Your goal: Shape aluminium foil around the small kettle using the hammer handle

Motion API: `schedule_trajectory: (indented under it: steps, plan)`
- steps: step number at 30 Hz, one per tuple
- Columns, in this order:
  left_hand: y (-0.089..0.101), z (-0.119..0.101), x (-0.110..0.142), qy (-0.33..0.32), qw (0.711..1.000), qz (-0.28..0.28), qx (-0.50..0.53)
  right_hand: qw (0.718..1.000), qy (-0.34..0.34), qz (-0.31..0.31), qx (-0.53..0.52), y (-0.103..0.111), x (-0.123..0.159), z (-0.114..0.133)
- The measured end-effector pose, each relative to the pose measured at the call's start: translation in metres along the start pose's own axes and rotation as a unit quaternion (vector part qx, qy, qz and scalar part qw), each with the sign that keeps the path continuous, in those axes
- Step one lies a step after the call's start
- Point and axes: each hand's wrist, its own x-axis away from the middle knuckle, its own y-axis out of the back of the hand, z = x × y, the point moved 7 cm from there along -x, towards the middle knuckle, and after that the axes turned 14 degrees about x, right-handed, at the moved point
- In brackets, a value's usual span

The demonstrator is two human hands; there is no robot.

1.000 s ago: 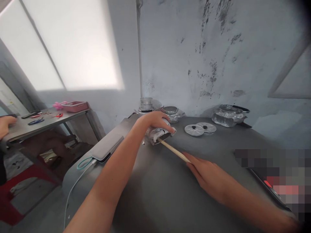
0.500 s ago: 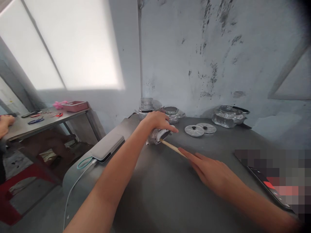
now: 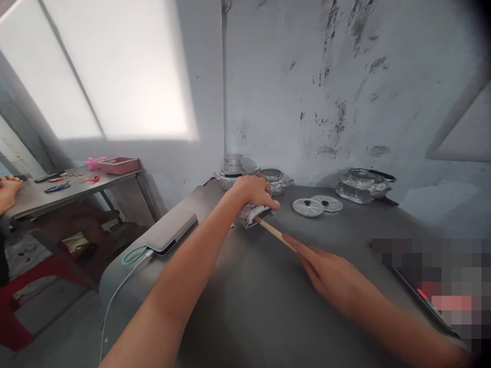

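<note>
My left hand curls over a small silvery pot-like vessel, tilted on the table with its dark opening toward me. My fingers and wrist hide much of its shape. White material shows at the opening, but I cannot tell what it is. In my right hand is a light wooden stick, closed in the fingers. Its far end meets the white material at the vessel's mouth and is hidden there.
Two round lids with black knobs lie to the right. Behind stand stacked metal strainers, a metal pot and a plastic-wrapped pot. A cabled power bank lies left. Another person's hand rests on the side table.
Both hands keep their holds. The right hand has slid a little toward the vessel with the wooden stick, and the left hand has shifted slightly right.
</note>
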Motion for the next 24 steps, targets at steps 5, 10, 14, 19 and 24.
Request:
schedule_trajectory:
  steps: [5,10,14,19,24]
  plan:
    - [0.000,0.004,0.000,0.001,1.000,0.001,0.014,0.999,-0.015,-0.030,-0.007,0.006,0.002,-0.002]
    - [0.000,0.010,-0.002,-0.008,0.999,0.009,0.036,1.000,-0.009,-0.026,-0.008,0.003,0.001,-0.002]
    - [0.000,0.012,-0.003,-0.014,0.999,0.009,0.043,1.000,-0.001,-0.013,-0.009,0.001,0.001,0.000]
    - [0.001,0.011,-0.001,-0.006,0.999,0.008,0.045,0.997,-0.018,-0.068,-0.022,0.009,0.003,0.000]
    - [0.001,0.009,0.000,-0.014,0.999,0.012,0.039,0.999,-0.015,-0.048,-0.012,0.003,0.002,0.000]
